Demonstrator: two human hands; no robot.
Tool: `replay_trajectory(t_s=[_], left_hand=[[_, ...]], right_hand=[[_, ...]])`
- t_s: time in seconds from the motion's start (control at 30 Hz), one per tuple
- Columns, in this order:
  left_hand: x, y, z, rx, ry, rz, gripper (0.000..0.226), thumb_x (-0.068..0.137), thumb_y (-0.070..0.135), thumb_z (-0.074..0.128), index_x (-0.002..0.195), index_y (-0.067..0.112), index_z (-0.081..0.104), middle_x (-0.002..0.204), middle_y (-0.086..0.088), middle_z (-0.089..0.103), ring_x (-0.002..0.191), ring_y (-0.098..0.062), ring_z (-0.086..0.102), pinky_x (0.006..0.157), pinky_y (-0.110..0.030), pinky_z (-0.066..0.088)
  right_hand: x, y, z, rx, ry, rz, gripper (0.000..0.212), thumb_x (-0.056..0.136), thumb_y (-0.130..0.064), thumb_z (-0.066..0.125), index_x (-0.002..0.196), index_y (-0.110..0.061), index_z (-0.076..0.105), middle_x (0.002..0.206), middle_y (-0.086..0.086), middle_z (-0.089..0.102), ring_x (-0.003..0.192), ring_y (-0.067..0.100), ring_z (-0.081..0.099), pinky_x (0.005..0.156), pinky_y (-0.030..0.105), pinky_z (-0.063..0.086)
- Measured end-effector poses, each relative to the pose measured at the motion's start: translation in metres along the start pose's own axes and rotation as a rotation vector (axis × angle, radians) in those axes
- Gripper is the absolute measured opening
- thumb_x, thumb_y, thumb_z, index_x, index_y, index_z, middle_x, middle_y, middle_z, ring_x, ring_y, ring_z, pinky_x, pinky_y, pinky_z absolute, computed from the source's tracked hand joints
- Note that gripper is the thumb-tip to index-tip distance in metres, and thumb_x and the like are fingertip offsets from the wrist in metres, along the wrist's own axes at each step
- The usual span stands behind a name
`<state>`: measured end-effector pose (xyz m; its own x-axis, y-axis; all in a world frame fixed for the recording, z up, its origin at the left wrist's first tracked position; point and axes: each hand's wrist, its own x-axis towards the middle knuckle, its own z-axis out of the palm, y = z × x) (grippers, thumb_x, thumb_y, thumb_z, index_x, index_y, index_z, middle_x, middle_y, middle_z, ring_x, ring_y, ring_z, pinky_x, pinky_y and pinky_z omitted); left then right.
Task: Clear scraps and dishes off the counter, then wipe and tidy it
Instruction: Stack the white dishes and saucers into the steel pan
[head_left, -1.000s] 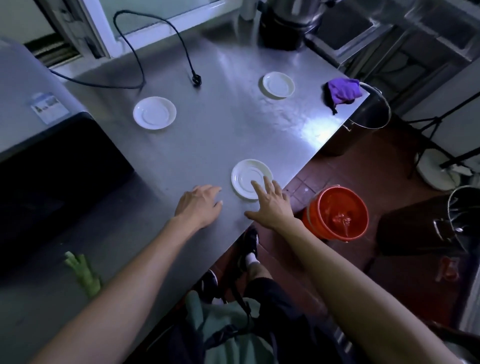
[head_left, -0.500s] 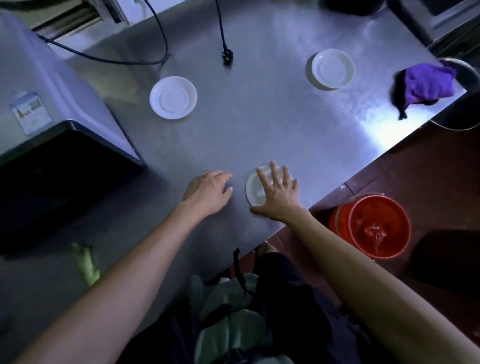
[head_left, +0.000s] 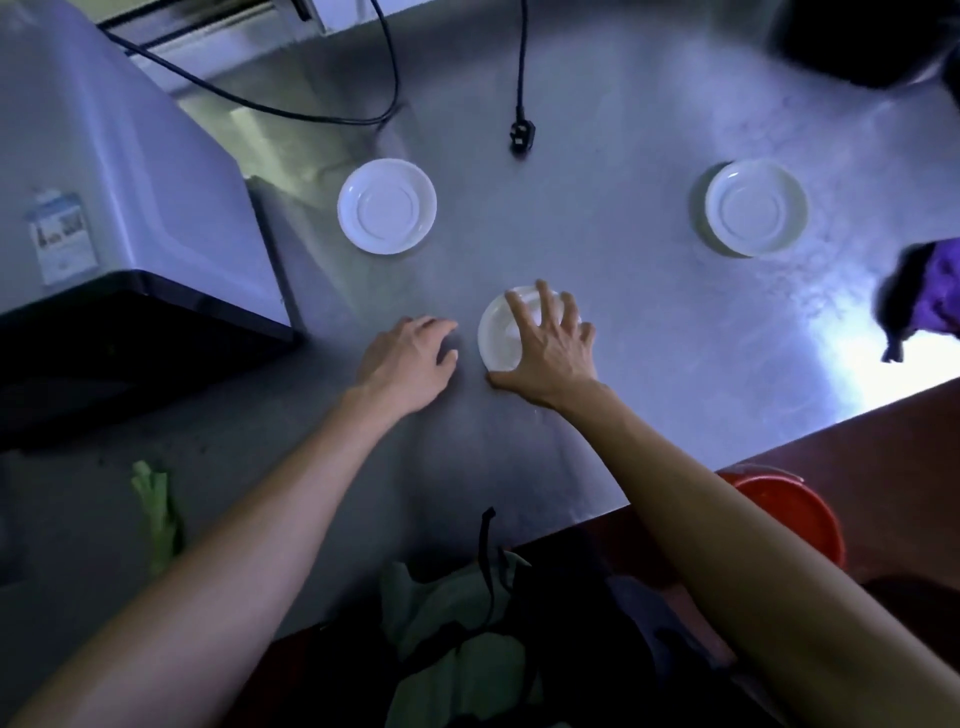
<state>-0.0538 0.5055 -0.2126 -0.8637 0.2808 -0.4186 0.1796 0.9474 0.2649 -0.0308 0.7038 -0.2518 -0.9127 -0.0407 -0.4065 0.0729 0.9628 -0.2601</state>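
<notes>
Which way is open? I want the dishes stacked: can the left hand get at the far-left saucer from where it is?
Probably yes: the left hand lies empty, with bare counter between it and that saucer.

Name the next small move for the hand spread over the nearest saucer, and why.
Probably close the right hand on the near saucer and lift it: the fingers lie spread across it, it sits flat on the counter, and two more saucers wait.

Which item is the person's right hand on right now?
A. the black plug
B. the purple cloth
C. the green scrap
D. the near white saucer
D: the right hand lies spread over the near white saucer, while the purple cloth, black plug and green scrap lie untouched.
</notes>
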Motion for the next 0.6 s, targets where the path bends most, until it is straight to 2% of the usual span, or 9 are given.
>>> replay_trajectory(t_s=[0.37, 0.6], left_hand=[[0.058, -0.024, -0.022, 0.012, 0.044, -0.12, 0.056, 0.095, 0.037, 0.054, 0.147, 0.024, 0.038, 0.152, 0.003, 0.038, 0.138, -0.024, 0.033, 0.102, -0.048, 0.04], [0.113, -0.05, -0.037, 0.123, 0.069, -0.135, 0.071, 0.088, 0.045, 0.061, 0.148, 0.025, 0.027, 0.159, -0.004, 0.021, 0.146, -0.031, 0.017, 0.095, -0.052, 0.045]], right_hand=[[0.076, 0.002, -0.033, -0.024, -0.005, -0.066, 0.113, 0.062, -0.071, 0.068, 0.152, -0.036, 0.009, 0.163, 0.006, 0.002, 0.147, 0.041, 0.006, 0.107, 0.059, 0.027], [0.123, -0.011, -0.04, -0.062, 0.0, -0.128, 0.112, 0.061, -0.07, 0.068, 0.152, -0.036, 0.013, 0.162, 0.006, 0.006, 0.145, 0.04, 0.011, 0.104, 0.058, 0.031]])
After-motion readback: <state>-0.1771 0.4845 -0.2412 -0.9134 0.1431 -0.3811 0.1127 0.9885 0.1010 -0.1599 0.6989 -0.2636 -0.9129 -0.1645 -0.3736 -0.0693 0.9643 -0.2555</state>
